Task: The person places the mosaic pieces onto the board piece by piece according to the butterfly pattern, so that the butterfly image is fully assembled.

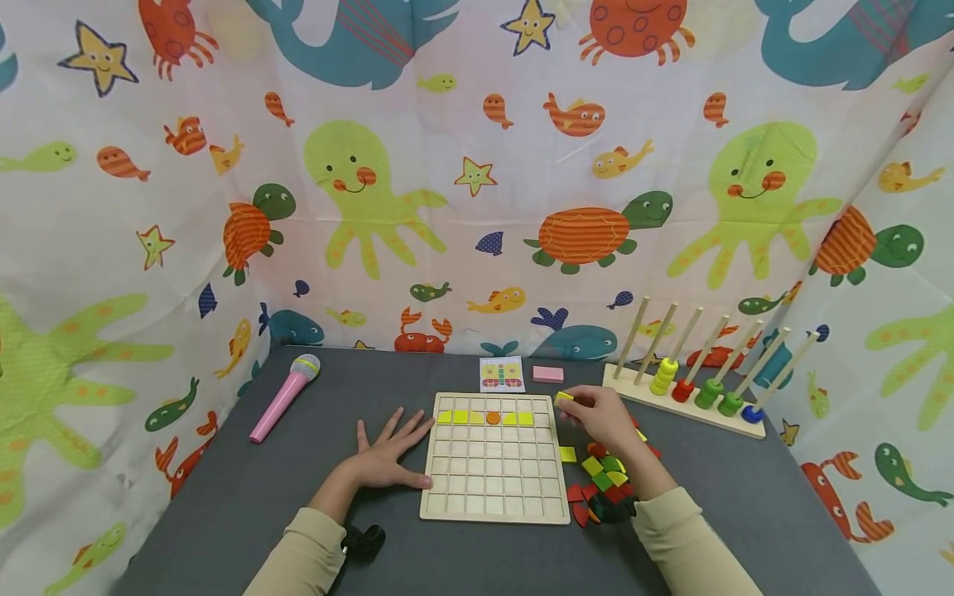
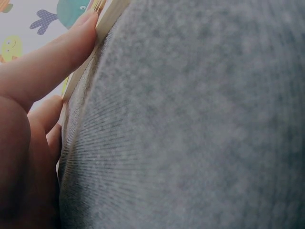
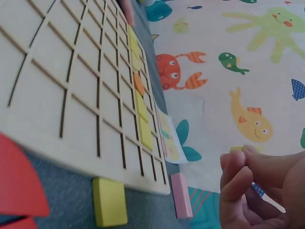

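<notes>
A wooden grid board (image 1: 493,483) lies on the dark table. Its second row from the far side holds several yellow blocks (image 1: 460,417) and one orange round piece (image 1: 493,419). My left hand (image 1: 389,460) is spread on the table, thumb and fingertips touching the board's left edge. Above the far right corner of the board, my right hand (image 1: 602,416) pinches a yellow block (image 1: 564,397) between thumb and fingers; only part of that block (image 3: 237,149) shows in the right wrist view. A loose yellow block (image 1: 568,454) lies by the board's right edge.
Mixed coloured blocks (image 1: 602,480) are piled right of the board, partly under my right forearm. Behind the board lie a pattern card (image 1: 502,375) and a pink block (image 1: 547,375). A peg stand with rings (image 1: 622,383) is at back right, a pink toy microphone (image 1: 286,399) at left.
</notes>
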`<state>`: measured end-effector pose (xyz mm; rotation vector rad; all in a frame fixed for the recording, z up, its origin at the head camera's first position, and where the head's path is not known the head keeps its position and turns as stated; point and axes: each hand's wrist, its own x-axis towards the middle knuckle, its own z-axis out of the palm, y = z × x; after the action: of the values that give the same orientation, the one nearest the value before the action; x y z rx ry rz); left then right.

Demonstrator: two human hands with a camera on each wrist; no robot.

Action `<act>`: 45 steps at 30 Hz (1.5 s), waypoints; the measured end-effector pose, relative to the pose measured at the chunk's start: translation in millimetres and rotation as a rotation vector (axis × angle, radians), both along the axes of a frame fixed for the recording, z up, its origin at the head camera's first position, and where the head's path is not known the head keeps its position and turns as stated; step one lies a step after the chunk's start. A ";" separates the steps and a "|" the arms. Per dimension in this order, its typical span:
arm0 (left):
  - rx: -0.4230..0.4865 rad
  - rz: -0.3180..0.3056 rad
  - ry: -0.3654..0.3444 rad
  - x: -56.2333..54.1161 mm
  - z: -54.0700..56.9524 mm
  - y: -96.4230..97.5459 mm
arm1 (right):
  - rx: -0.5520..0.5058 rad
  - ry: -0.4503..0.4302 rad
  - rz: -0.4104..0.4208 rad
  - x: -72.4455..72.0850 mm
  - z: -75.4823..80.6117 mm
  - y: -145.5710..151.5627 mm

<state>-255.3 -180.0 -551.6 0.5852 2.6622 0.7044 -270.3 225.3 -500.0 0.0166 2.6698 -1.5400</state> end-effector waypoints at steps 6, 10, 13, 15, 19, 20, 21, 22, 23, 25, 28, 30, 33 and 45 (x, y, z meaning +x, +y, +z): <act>0.027 0.005 0.005 -5.3 -13.3 -1.2 | -0.010 -0.007 -0.020 -8.4 1.4 -6.2; 0.011 0.007 0.018 -7.6 -16.2 -0.2 | 0.070 0.030 0.010 -14.5 -1.1 -8.6; -0.009 0.011 0.014 -7.7 -12.6 0.5 | 0.146 0.057 0.044 -20.8 -7.7 -10.5; -0.010 0.016 0.006 -8.5 -12.8 0.2 | 0.183 0.060 0.048 -24.4 -13.8 -12.5; -0.018 0.024 0.000 -10.6 -19.2 -1.1 | 0.221 0.050 0.022 -30.6 -27.3 -16.0; -0.015 0.021 -0.001 -9.9 -18.0 -1.2 | 0.227 0.051 0.019 -31.7 -29.8 -16.7; -0.009 0.017 0.001 -9.8 -18.1 -1.5 | 0.231 0.049 0.019 -32.7 -32.1 -17.4; 0.003 0.014 -0.001 -8.6 -15.8 -1.2 | 0.233 0.049 0.018 -33.8 -34.5 -18.1; 0.017 0.012 -0.001 -7.7 -13.8 -1.0 | 0.233 0.047 0.013 -34.2 -36.1 -19.2; 0.024 0.010 -0.005 -6.1 -11.3 -1.0 | 0.242 0.042 0.009 -34.6 -38.3 -20.4; 0.019 0.012 -0.010 -4.7 -9.8 -1.2 | 0.268 0.010 0.007 -34.3 -40.6 -21.5; 0.004 0.013 -0.009 -5.5 -12.0 -1.9 | 0.285 -0.014 0.015 -33.5 -40.7 -22.1; -0.010 0.014 -0.002 -7.1 -14.8 -2.5 | 0.294 -0.034 0.030 -32.7 -39.9 -23.1; 0.009 0.005 -0.023 -0.2 -1.8 -1.1 | 0.241 0.029 0.034 -22.9 -30.3 -20.7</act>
<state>-255.4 -181.2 -553.5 0.5699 2.6417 0.7212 -293.2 204.5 -530.4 -0.0405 2.8446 -1.2101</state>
